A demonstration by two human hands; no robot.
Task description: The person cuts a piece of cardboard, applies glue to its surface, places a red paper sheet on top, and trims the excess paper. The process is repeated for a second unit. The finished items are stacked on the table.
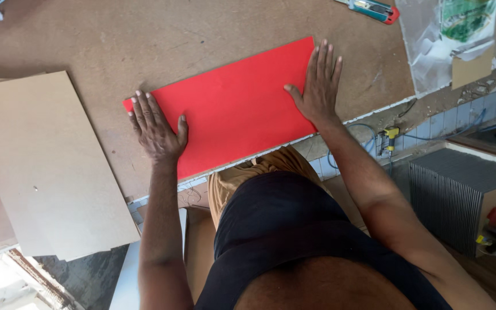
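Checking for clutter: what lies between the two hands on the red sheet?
Only bare red sheet lies between the left hand and right hand, in the head view.

bright, even daylight; soft shadows; sharp centre; blown-out glare at lower left

The left hand covers the near-left corner of the red sheet, and the right hand hides part of its right edge. Beyond the sheet, a box cutter is cut off by the top edge (only its teal body and red end show). Right of the sheet, the print on a plastic bag is too blurred to make out.
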